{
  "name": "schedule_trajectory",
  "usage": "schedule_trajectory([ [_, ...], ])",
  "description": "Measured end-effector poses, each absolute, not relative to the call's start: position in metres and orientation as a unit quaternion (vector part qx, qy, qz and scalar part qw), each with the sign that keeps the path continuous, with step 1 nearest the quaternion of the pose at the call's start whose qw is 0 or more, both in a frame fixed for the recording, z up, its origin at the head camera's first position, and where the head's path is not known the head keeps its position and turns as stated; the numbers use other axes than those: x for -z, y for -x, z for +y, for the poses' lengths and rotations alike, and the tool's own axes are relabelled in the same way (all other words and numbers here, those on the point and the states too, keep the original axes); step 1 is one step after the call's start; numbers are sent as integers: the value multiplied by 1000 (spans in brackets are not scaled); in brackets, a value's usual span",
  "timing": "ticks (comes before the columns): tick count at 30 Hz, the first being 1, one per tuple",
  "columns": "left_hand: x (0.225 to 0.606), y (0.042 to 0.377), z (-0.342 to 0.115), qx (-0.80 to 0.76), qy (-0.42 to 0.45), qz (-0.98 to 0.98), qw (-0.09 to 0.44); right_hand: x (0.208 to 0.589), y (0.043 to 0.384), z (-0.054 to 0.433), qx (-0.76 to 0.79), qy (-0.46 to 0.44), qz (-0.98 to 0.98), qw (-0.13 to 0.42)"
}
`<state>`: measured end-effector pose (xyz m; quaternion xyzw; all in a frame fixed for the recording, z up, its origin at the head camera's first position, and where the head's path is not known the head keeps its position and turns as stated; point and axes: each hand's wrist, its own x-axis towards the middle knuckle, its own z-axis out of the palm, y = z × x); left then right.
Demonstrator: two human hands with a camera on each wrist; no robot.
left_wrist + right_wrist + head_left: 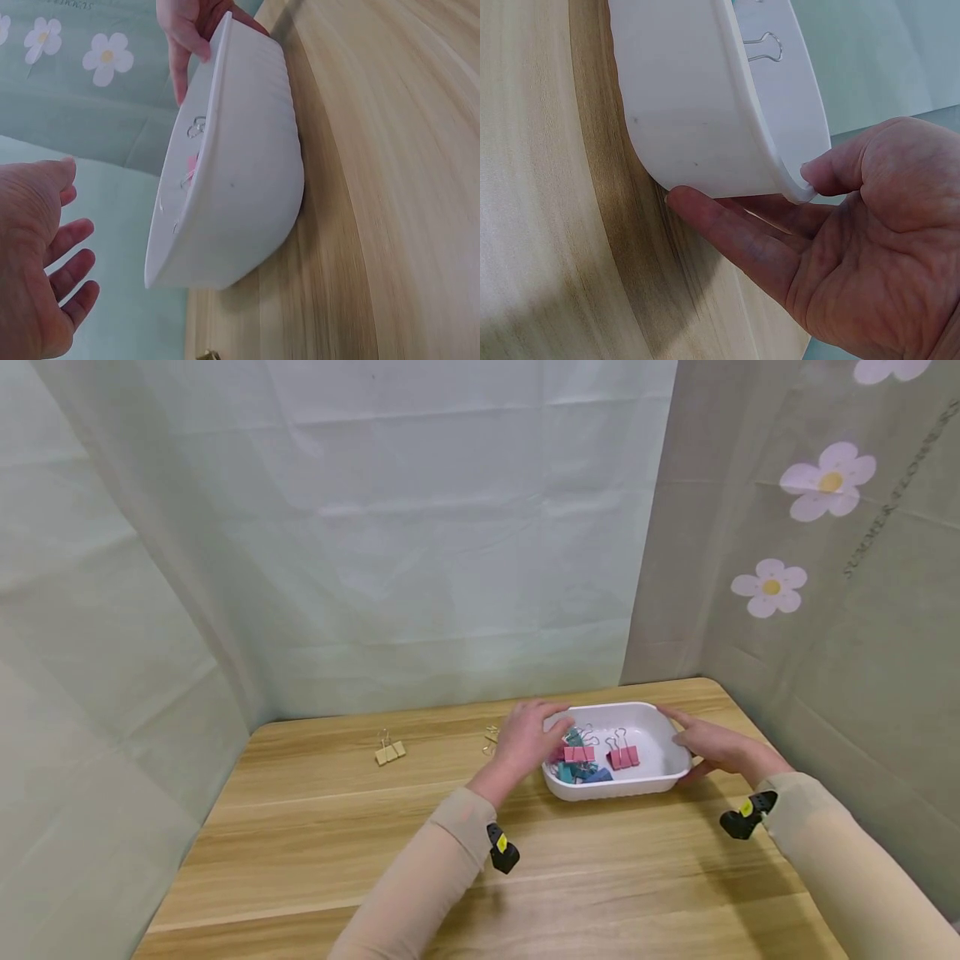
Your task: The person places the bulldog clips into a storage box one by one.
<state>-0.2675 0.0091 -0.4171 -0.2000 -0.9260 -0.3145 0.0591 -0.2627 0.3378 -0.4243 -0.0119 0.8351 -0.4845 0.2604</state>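
A white plastic tray [663, 760] sits on the wooden table, holding several binder clips in pink, teal and blue. My right hand [716, 747] grips its right end. In the right wrist view, the thumb [832, 171] hooks over the rim while the fingers lie against the outer wall and beneath it. Over the tray's left end hovers my left hand [525, 739], its fingers loosely bent and holding nothing. The left wrist view shows that hand [41, 255] apart from the tray wall. A pink binder clip [623, 757] stands inside the tray near its middle.
To the left on the table [315, 827] lies a yellow binder clip [390, 752]. More yellow clips [491, 739] lie just beside the left hand, partly hidden by it. Pale cloth [450, 543] hangs behind the table, and a flowered curtain [832, 635] borders the right side.
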Motion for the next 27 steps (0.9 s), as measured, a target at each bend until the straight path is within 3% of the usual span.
schedule_trajectory([
  [27,419,275,-21,316,184,-928,69,424,263,338,482,15,836,262],
])
